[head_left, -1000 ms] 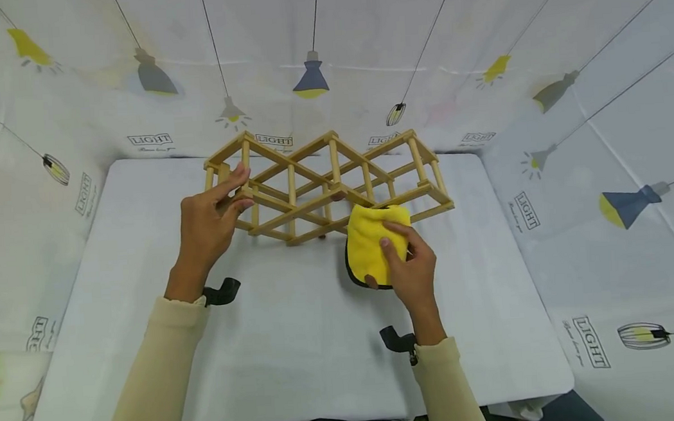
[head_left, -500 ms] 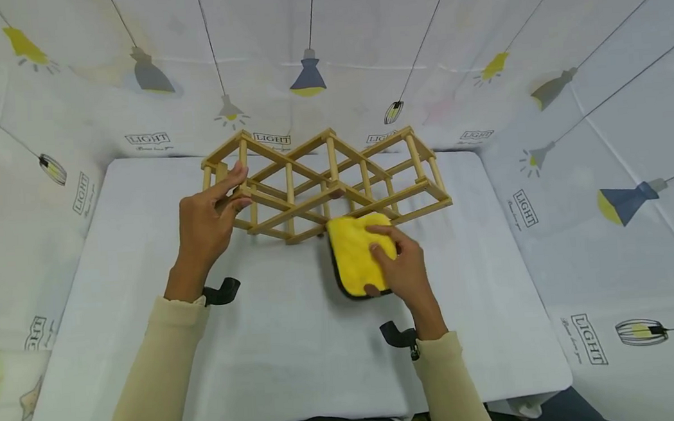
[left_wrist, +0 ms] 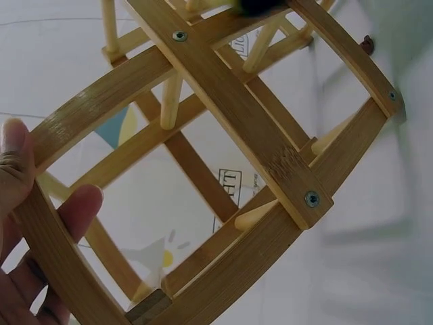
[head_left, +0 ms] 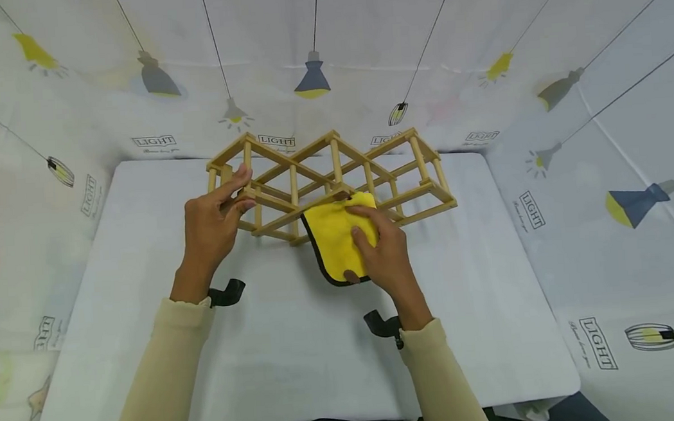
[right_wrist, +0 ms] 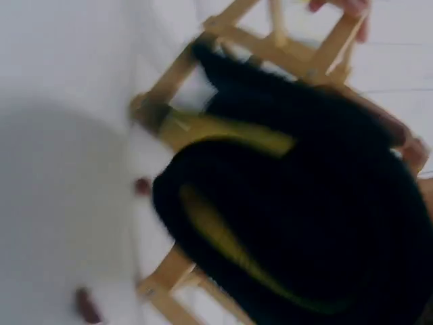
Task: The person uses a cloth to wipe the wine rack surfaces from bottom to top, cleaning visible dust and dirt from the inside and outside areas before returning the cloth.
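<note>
A folding lattice rack of light wooden slats and dowels stands spread out on the white table. My left hand grips its front left corner. The left wrist view shows the thumb and fingers around a slat of the rack, with screw heads at the joints. In my right hand is a yellow cloth with black edging, pinched between thumb and fingers. The cloth lies against the front middle of the rack and covers part of it. Its dark side fills much of the right wrist view, hiding the fingers.
The white table extends in front of the rack and to both sides. Close behind stands a pale wall covering printed with lamps. Small reddish-brown bits show blurred near the rack in the right wrist view.
My right hand has carried the cloth leftward along the rack's front, dipping slightly toward me and then back up against it. My left hand keeps its hold on the corner.
</note>
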